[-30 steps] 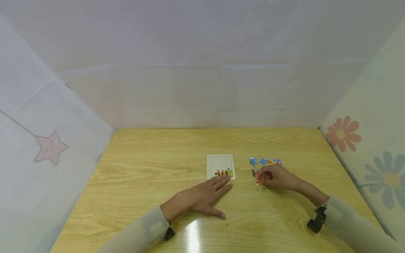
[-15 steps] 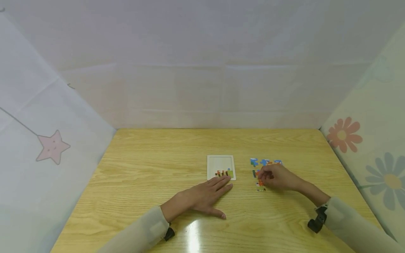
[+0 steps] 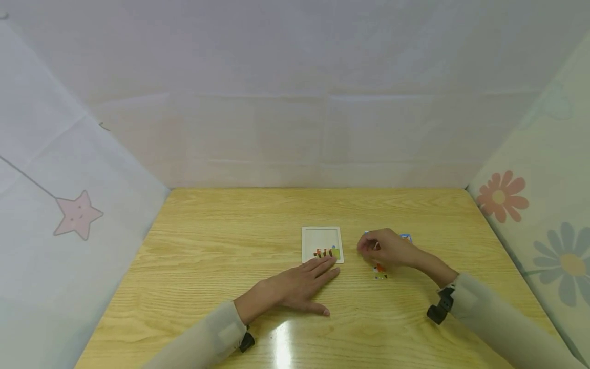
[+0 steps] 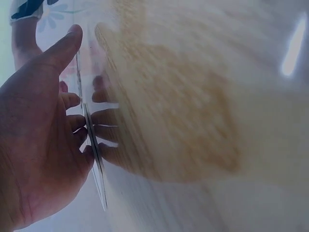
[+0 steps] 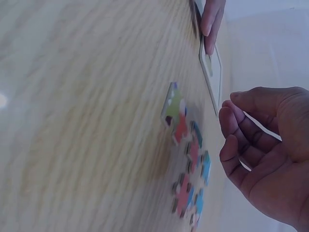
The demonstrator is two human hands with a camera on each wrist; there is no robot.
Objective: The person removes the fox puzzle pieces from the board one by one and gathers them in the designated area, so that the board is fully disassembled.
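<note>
A pale square puzzle tray (image 3: 321, 236) lies on the table, with joined puzzle pieces (image 3: 326, 252) along its near side. My left hand (image 3: 301, 287) lies flat with spread fingers, its fingertips over the tray's near edge. In the left wrist view, the left hand (image 4: 48, 130) has its fingers at the edge of the tray (image 4: 96, 164). My right hand (image 3: 384, 247) hovers over the loose pieces right of the tray, fingers bent and thumb near the index fingertip. In the right wrist view, no piece shows between the fingers of the right hand (image 5: 265, 140).
Several loose puzzle pieces (image 5: 186, 193) lie under and beyond my right hand, partly hidden in the head view. A green and red piece (image 3: 380, 272) sits closest to me. White cloth walls (image 3: 258, 128) stand around the wooden table (image 3: 207, 246).
My right hand has shifted left and slightly away from me, now covering the upper-left loose pieces. The left hand has stayed put on the tray's edge.
</note>
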